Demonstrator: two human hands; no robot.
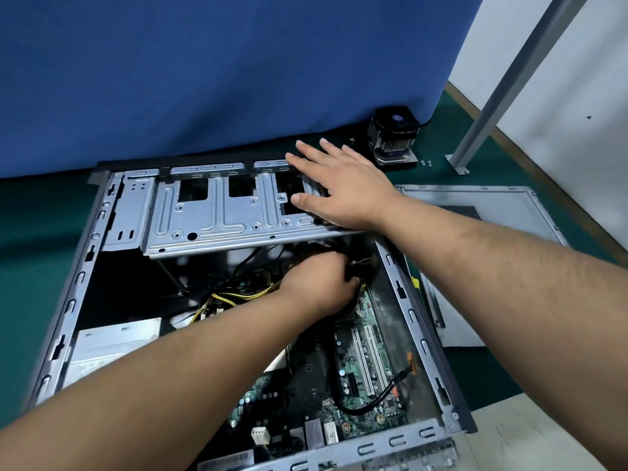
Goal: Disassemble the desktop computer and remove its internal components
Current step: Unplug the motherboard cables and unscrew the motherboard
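Left hand (319, 283) grip clamped on black connector (353, 268), right hand (343, 188) flat on drive cage (210, 212)

The left hand (319, 283) reaches under the tilted grey metal drive cage (217, 212), its fingertips buried among black cables, so what the grip closes on cannot be told. The open grey steel computer case (73, 294) runs off the bottom edge (its rear panel is blurred). Print on the green motherboard (360, 379) is too small to read.
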